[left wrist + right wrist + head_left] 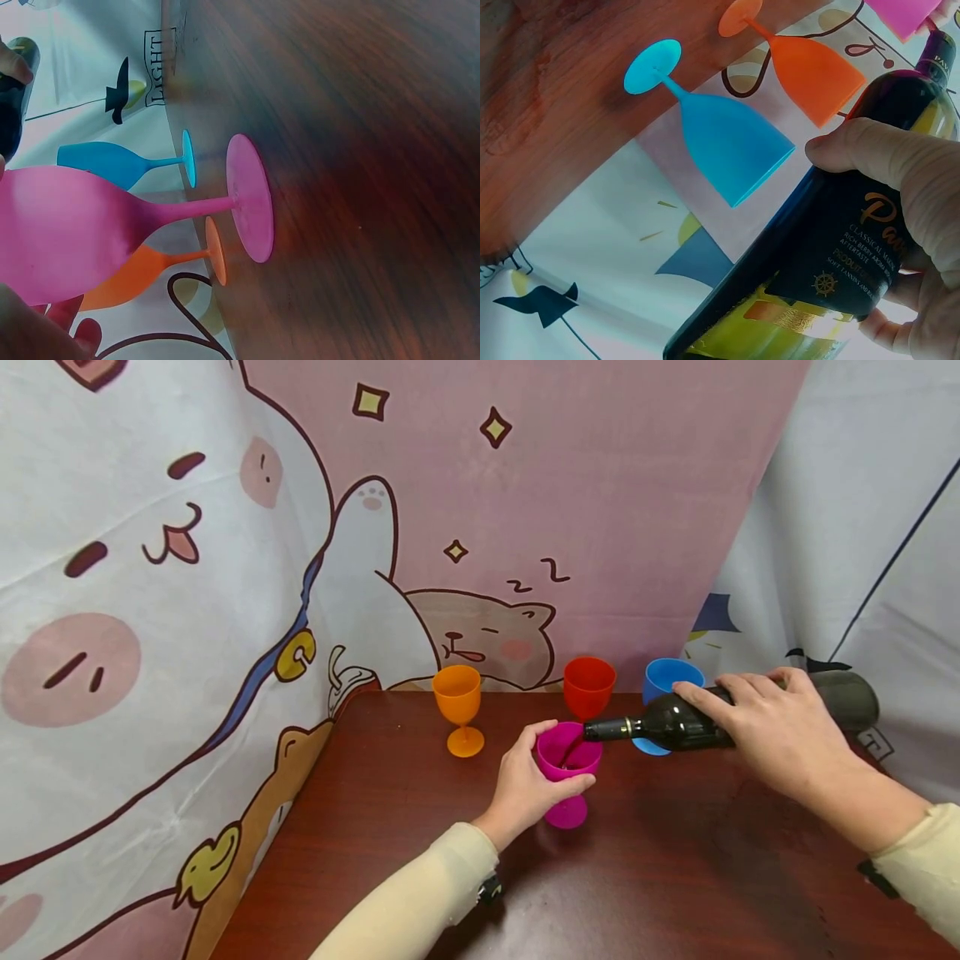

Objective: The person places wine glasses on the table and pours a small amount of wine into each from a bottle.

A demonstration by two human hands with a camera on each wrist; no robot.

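Observation:
In the head view, my left hand holds a magenta goblet by its bowl, thumb and fingers spread around the sides. The goblet's round foot is at the tabletop in the left wrist view. My right hand grips a dark glass wine bottle around its body. The bottle lies nearly level, its mouth over the goblet's rim. A thin dark red stream runs from the mouth into the bowl. The bottle's label faces the right wrist camera.
Behind stand an orange goblet to the left, a red goblet in the middle and a blue goblet partly behind the bottle. The brown wooden table meets a cartoon-printed cloth at its back edge.

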